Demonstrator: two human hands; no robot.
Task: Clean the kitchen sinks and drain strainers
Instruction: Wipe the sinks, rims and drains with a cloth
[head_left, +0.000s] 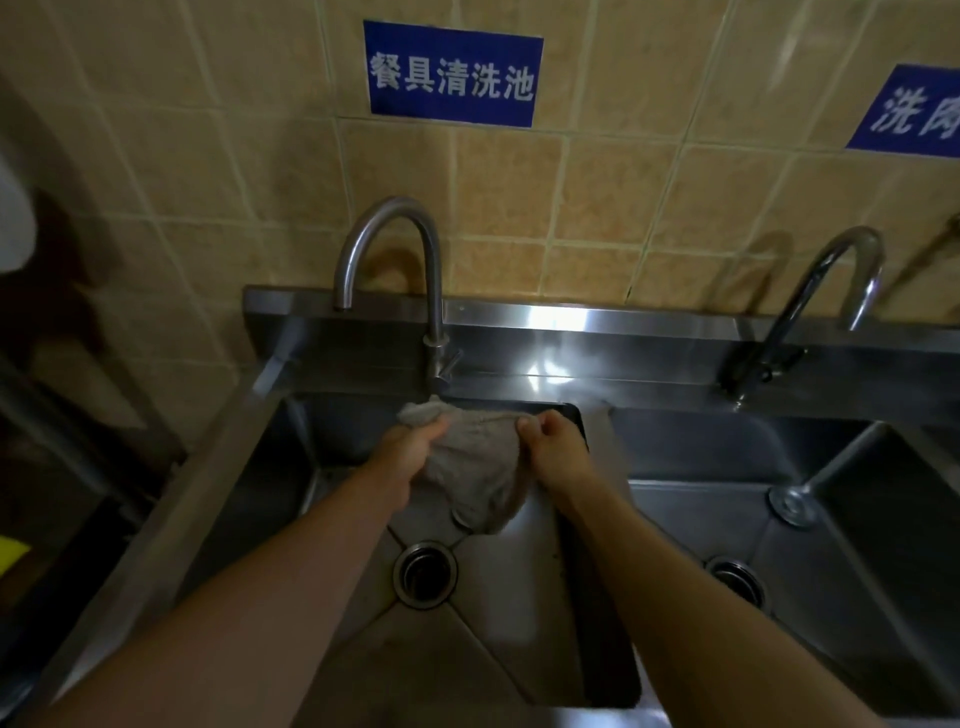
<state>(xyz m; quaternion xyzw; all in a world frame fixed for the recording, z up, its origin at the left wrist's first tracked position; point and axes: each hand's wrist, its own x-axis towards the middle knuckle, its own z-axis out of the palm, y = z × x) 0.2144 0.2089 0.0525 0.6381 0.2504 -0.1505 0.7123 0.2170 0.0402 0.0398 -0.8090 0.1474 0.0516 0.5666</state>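
Gripping grey-beige cloth (475, 462) with left hand (415, 441), right hand (550, 441), above steel sink (363, 649); hanging end may snag open round drain (425, 574).

A steel sink unit (649, 319) runs along the tiled wall, with three basins side by side. The left basin (493, 597) has a round drain (425, 574) in its floor; the middle basin (727, 467) has its own drain (735, 577). Two curved taps (395, 270) (826, 301) rise from the back ledge.
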